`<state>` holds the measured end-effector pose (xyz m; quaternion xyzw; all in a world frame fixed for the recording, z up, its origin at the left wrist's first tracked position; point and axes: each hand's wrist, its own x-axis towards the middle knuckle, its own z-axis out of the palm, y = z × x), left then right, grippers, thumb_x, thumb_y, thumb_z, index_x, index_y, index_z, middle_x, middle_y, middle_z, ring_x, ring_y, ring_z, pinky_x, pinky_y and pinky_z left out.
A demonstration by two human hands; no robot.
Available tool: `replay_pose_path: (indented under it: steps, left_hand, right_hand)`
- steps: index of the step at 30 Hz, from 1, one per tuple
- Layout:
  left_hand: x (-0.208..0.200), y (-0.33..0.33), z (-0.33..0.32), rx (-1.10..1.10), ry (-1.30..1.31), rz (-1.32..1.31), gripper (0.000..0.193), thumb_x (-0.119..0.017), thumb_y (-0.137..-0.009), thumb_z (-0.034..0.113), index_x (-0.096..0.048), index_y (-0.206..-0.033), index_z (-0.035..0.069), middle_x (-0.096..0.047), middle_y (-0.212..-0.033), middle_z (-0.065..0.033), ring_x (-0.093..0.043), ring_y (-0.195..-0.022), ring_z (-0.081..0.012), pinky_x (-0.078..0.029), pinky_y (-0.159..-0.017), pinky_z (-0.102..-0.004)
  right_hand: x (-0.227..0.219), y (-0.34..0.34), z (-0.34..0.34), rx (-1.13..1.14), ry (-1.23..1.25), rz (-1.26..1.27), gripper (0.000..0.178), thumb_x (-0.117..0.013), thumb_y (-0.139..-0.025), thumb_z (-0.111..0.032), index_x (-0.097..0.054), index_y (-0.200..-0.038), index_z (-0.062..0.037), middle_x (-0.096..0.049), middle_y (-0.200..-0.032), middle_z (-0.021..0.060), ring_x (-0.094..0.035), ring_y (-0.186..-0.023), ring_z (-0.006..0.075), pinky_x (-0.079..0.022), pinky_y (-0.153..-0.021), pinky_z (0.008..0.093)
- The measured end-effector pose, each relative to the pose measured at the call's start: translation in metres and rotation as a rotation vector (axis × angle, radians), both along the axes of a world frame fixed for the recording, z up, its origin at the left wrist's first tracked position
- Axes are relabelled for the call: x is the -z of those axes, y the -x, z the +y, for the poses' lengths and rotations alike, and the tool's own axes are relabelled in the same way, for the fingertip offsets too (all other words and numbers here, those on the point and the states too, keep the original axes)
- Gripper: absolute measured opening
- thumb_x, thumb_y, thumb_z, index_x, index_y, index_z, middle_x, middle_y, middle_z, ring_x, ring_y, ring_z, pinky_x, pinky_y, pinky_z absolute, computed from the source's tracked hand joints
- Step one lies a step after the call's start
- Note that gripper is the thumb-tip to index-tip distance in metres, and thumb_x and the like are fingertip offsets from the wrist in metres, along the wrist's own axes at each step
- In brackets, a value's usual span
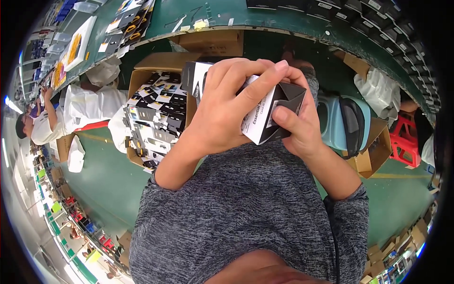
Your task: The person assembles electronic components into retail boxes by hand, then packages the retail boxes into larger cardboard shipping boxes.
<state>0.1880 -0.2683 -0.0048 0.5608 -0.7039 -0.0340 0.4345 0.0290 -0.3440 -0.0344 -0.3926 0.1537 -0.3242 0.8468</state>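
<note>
A small black-and-white cardboard box (257, 120) is between my two hands, held tilted in front of my chest. My left hand (224, 102) lies across its upper and left side, fingers bent over the top. My right hand (305, 130) grips the right end, its thumb pressed against the black end flaps, which look folded inward. The fingers hide much of the box. Its black left end (189, 78) shows beyond my left hand.
A large open carton (136, 83) full of flat printed boxes stands at left. Ahead runs a green workbench (170, 19) with stacked black boxes (350, 14). At right are a light-blue seat (331, 120), a black bag (352, 125) and a red stool (405, 142). Another person (49, 120) sits far left.
</note>
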Motion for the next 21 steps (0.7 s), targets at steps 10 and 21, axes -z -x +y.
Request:
replay_pose_path:
  steps: [10,21]
  left_hand:
    - [0.005,-0.002,0.000,-0.048,0.028,-0.066,0.081,-0.078,-0.067,0.008,-0.057,-0.145,0.017,-0.062,-0.124,-0.0044,-0.058,-0.110,-0.0273,-0.041,-0.096,-0.0429]
    - [0.008,-0.002,0.002,-0.063,0.032,-0.098,0.087,-0.082,-0.067,0.014,-0.054,-0.149,0.017,-0.062,-0.124,-0.0059,-0.058,-0.109,-0.0276,-0.041,-0.094,-0.0426]
  right_hand:
    - [0.006,-0.007,0.001,0.001,-0.038,0.027,0.046,-0.077,-0.091,-0.009,-0.051,-0.128,-0.0064,-0.054,-0.141,0.0072,-0.054,-0.125,0.0167,-0.044,-0.108,0.0337]
    - [0.011,-0.006,-0.001,0.001,0.111,0.090,0.055,-0.074,-0.096,-0.028,-0.048,-0.137,-0.0033,-0.057,-0.136,0.0088,-0.055,-0.125,0.0174,-0.044,-0.108,0.0331]
